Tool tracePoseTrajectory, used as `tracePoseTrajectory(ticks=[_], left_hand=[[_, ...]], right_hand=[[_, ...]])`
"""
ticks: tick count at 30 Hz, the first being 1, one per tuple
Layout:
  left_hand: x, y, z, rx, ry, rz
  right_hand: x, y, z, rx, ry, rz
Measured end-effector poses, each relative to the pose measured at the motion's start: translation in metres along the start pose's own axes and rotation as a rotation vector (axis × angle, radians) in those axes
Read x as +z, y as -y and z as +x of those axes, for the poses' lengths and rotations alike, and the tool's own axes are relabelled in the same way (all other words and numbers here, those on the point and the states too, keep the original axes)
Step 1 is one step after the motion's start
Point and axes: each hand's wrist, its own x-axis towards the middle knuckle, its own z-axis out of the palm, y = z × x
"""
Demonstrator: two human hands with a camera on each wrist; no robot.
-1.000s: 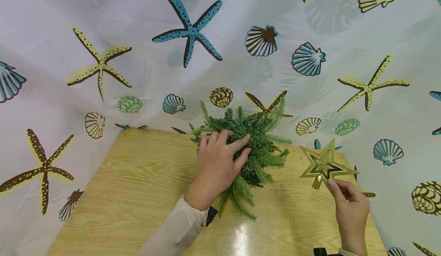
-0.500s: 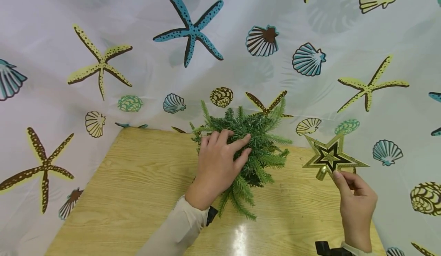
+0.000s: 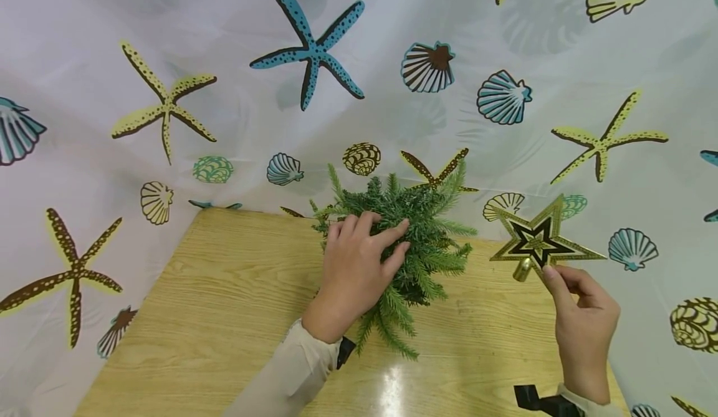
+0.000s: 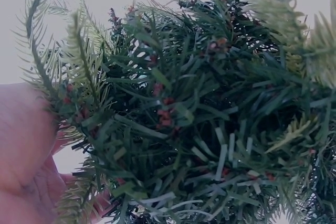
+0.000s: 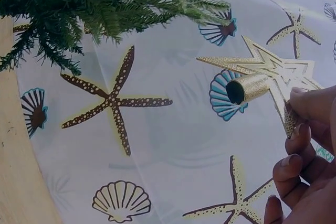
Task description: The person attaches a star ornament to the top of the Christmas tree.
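Note:
A small green artificial Christmas tree [image 3: 426,242] stands at the back of the wooden table. My left hand [image 3: 350,267] holds it from its left side, thumb and forefinger spread over the needles, the other fingertips hidden in the foliage. In the left wrist view, branches [image 4: 173,103] fill the picture, with part of the left hand [image 4: 26,150] behind them at the left. To the right of the tree, my right hand [image 3: 586,317] pinches a gold star tree topper [image 3: 535,242] by a lower point. The topper's hollow socket [image 5: 247,92] faces left, towards the tree side.
The wooden table [image 3: 224,317] spreads out below both hands. Behind it hangs a white cloth [image 3: 235,24] printed with starfish and shells, close against the back of the tree. Black straps [image 3: 541,398] sit at the wrists.
My right hand has raised the star topper slightly and turned its flat face towards the head camera. The left hand and the tree stay where they were.

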Motion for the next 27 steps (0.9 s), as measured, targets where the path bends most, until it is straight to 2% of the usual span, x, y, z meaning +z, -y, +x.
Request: tracePoseTrajectory(ticks=[9,19,27], left_hand=[[-0.001,0.001,-0.001,-0.005,0.017,0.006],[-0.003,0.001,-0.001,-0.008,0.011,-0.011],[-0.002,0.002,-0.002,-0.003,0.012,-0.003]], right_hand=[[0.007,0.011,0.004,0.015,0.032,0.124],[0.014,0.025,0.012,-0.002,0.083,0.138],[0.024,0.033,0.018,-0.026,0.088,0.115]])
